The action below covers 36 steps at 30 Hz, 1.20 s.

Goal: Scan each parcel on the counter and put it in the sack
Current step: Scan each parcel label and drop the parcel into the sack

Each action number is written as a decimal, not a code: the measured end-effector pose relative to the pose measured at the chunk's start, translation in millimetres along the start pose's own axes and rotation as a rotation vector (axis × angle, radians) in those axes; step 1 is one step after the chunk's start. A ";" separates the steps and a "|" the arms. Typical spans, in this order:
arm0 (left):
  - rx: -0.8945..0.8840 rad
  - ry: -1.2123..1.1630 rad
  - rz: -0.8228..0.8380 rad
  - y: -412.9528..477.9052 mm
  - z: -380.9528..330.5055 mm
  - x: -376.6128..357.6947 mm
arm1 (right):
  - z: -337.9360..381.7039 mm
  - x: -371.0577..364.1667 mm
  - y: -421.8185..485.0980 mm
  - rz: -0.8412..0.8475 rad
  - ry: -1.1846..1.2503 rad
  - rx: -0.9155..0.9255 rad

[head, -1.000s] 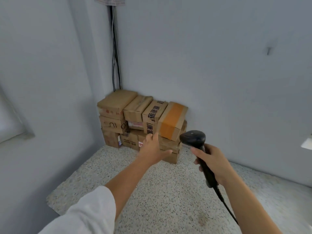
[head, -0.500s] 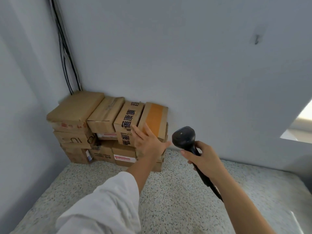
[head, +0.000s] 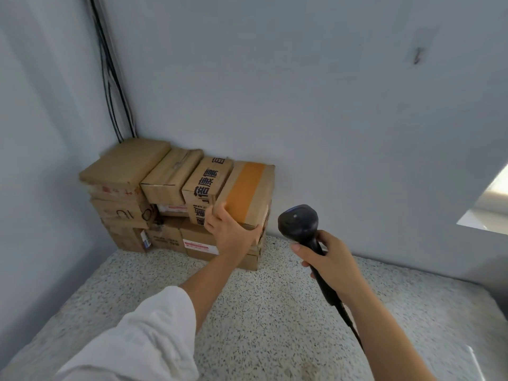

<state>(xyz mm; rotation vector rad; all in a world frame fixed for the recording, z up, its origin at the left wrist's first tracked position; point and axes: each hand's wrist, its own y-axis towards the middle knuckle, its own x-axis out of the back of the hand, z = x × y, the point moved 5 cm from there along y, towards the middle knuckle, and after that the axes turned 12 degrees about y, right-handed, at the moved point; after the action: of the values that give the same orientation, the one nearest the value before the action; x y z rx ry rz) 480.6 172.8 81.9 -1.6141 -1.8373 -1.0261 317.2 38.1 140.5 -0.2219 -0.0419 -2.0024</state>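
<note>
Desk [head: 247,312]: pale speckled stone top, set into a corner between two grey-white walls. Stack of parcels [head: 154,215]: brown cardboard cartons, two or more layers, pushed into the far left corner of the desk and touching both walls; some lower cartons carry white labels with red print, too small to read. Top row, left to right: a plain flat carton [head: 123,163]; a narrower taped carton [head: 171,174]; a carton printed with large dark characters [head: 204,185]; and the orange-taped parcel [head: 247,196]. Orange-taped parcel: the rightmost of the top row, with a broad orange strip along its upper face, tilted with its near end down, leaning against the printed carton on its left and resting on the cartons beneath. Left hand [head: 231,232]: reaches forward from a white sleeve [head: 137,339] and grips the near end of the orange-taped parcel, fingers curled round the lower left corner and thumb pressed at the lower right edge. Right hand [head: 330,259]: bare forearm, closed round the grip of the scanner [head: 298,220], held above the desk just to the right of the stack and apart from it. Scanner: black, handheld, pistol-shaped, its head up and turned toward the stack; a black lead [head: 349,323] runs from the base of the grip down along the forearm. Black cables [head: 110,78]: several, running down the wall corner and passing behind the stack. Right edge of view: a bright opening [head: 492,204], detail washed out.
</note>
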 end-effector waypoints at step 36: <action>0.611 -0.441 0.749 -231.0 147.1 -77.3 | -91.3 41.9 -114.5 0.164 -0.158 -0.175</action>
<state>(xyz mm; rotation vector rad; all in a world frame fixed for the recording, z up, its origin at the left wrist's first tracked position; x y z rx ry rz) 286.9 237.0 -116.3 -1.9396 -1.3543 0.2122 184.3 38.0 66.2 -0.4801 0.0500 -1.8225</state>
